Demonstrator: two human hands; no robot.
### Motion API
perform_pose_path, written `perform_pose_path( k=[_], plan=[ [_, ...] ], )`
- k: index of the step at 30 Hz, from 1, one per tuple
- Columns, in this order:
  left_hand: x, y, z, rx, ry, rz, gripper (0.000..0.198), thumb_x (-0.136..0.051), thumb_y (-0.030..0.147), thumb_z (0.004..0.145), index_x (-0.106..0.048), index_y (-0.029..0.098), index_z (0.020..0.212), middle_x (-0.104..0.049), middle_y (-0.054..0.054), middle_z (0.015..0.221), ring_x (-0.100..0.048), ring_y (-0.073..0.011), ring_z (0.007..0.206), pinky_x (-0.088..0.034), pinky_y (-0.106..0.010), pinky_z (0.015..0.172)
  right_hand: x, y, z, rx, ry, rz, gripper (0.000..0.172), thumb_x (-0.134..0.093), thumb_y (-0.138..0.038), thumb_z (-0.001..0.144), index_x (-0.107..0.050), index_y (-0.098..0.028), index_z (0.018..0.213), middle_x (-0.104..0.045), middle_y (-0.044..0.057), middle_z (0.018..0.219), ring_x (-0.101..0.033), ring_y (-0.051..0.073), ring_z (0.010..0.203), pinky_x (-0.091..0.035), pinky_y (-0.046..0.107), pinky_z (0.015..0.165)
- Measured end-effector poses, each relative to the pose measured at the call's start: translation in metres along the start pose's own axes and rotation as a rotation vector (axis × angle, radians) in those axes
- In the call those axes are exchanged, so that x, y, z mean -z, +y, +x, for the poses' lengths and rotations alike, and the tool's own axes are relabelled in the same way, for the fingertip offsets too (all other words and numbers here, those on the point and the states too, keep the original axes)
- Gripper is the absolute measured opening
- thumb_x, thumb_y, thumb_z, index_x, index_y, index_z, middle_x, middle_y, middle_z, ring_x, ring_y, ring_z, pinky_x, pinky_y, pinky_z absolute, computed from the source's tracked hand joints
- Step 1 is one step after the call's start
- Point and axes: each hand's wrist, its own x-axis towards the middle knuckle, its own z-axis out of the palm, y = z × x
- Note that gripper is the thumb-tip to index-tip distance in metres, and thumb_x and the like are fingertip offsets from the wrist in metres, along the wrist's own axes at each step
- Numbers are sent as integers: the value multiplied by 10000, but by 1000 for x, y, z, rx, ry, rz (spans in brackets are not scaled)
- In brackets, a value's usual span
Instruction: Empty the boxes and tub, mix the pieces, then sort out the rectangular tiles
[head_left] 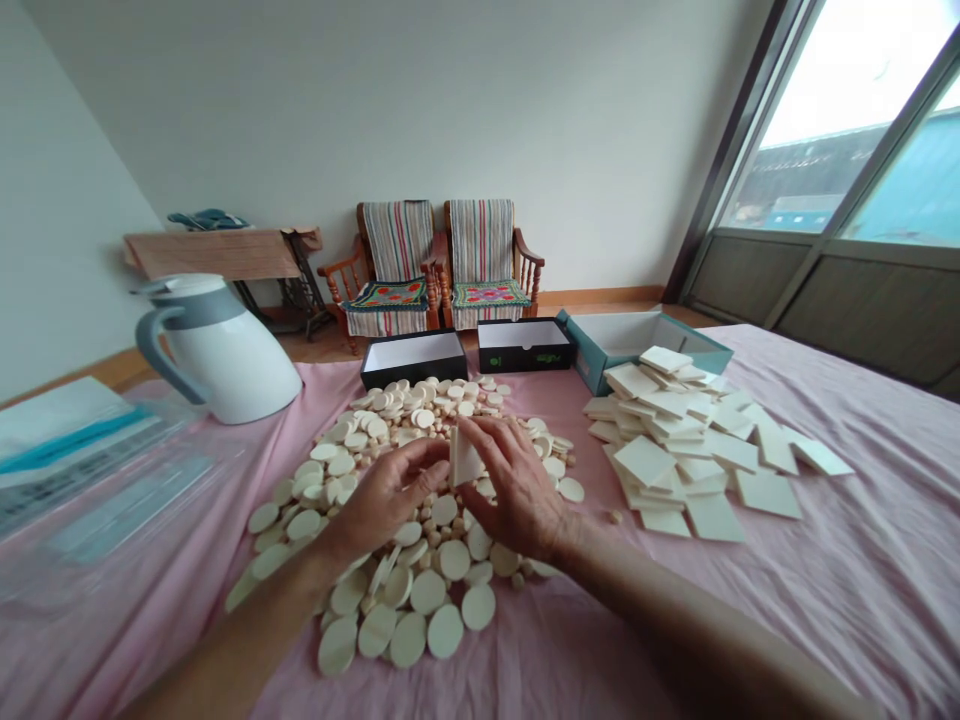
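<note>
Square pale wooden tiles [466, 458], a small stack stood on edge, are between my two hands above the middle of a pile. My right hand [517, 485] grips the stack from the right, fingers over its top and thumb low. My left hand [394, 495] is closed at the stack's left edge, thumb and fingers against it; its fingertips are partly hidden. Below and around both hands spreads a heap of round wooden discs [428, 592] mixed with small wooden beads. To the right lies a loose pile of square wooden tiles [709, 475].
A pink cloth [847, 600] covers the table. Behind the heap stand two black boxes [415, 375] and a teal box [592, 365]. At the left are a white-and-grey jug [232, 360] and clear plastic packaging [112, 500]. Two wooden chairs [397, 255] stand beyond.
</note>
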Motion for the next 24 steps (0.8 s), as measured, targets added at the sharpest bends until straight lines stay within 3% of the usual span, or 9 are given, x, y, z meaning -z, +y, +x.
perform_pose_path(
  k=[5,10,19,22,24],
  plan=[
    [12,-14,-14,-66,165,365,279,-528,408,897,-672,201,1017,-715,-57,1013,-671,-204,941,-536,-309,831,23,20,13,-242,12,-201,602,-598,-295,789,-454,-194,1365,-546,141,1250,-471,308,1099,-413,468,942],
    [20,-17,-26,-128,232,492,254,-526,406,896,-686,224,974,-730,-30,978,-680,-191,890,-535,-276,794,65,51,9,-384,74,-371,518,-570,-410,820,-553,-177,1282,-592,135,1127,-513,291,1023,-425,416,913],
    [23,-25,-25,-130,246,523,253,-534,422,893,-691,231,946,-734,-12,948,-680,-178,855,-518,-241,769,142,164,-48,-798,451,-659,625,-514,-528,805,-552,-106,1263,-596,185,1092,-457,321,1089,-343,477,947],
    [23,-26,-26,-136,248,547,248,-533,417,893,-695,232,926,-734,-7,928,-678,-177,843,-513,-234,750,159,191,-75,-1040,559,-669,634,-553,-503,736,-568,-120,1241,-578,214,1128,-436,365,1118,-350,503,912],
    [24,-26,-27,-142,249,557,249,-533,415,893,-698,231,918,-733,-6,916,-678,-176,843,-511,-230,747,168,202,-91,-1205,553,-666,633,-582,-478,686,-586,-147,1226,-545,242,1186,-425,408,1127,-369,525,863]
  ],
)
